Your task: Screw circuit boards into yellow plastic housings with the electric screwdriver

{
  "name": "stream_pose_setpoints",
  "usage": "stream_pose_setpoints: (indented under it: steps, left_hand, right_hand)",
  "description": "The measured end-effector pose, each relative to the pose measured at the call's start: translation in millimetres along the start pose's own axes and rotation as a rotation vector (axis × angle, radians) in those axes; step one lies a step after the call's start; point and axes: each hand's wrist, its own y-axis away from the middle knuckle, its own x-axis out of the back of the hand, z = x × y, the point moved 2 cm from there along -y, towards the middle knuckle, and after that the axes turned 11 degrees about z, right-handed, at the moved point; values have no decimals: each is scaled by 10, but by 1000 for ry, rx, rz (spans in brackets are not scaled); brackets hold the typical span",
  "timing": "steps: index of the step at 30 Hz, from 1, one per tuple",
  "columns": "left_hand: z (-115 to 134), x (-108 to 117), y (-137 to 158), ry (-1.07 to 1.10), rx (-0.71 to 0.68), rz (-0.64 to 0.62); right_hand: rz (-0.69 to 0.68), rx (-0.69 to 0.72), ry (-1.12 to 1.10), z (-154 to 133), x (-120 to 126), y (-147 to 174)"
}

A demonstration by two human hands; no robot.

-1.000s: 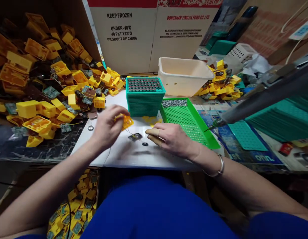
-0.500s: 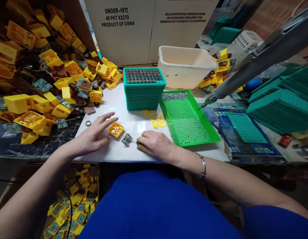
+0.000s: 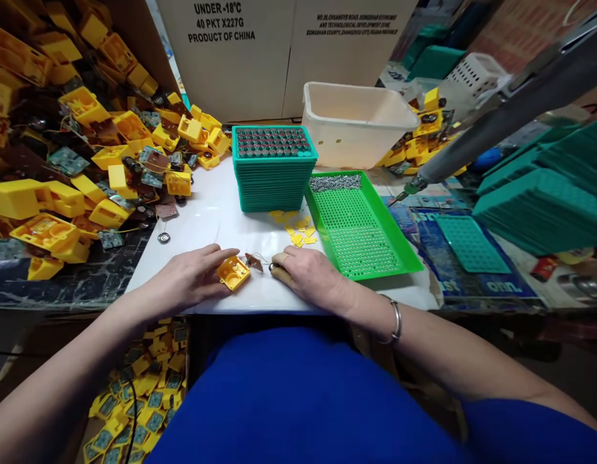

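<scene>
My left hand (image 3: pixel 196 276) grips a yellow plastic housing (image 3: pixel 234 274) by its left side, fingers behind and thumb in front. The housing's open, hollow side faces up. Just right of it a small brown circuit board (image 3: pixel 254 261) stands tilted, with thin wires running off it. Those wires lead to a small round dark part (image 3: pixel 272 266) pinched in the fingertips of my right hand (image 3: pixel 305 274); its exact kind is mostly hidden. Both hands rest low over the white work surface (image 3: pixel 196 225).
A green tray (image 3: pixel 370 251) of screws lies right of a stack of teal trays (image 3: pixel 276 177). Loose yellow pieces (image 3: pixel 298 232) lie before the stack. A power screwdriver (image 3: pixel 414 183) hangs at right. Yellow housings (image 3: pixel 51 235) pile up at left; a translucent bin (image 3: pixel 356 122) stands behind.
My left hand has moved right and closed on the yellow housing, which now sits nearer the board. The circuit board has turned, showing its brown side. My right hand still pinches the small part.
</scene>
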Motion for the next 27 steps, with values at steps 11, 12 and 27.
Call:
stream_pose_setpoints:
  steps: [11,12,27]
  left_hand:
    - [272,14,-95,875,549,50]
    - [321,-27,-103,955,592,58]
    - [755,-465,-232,1247,549,9]
  right_hand:
    - [49,-285,-480,169,273,-97]
    - [58,-356,-628,218,315,-114]
    - [86,159,-665,261,342,215]
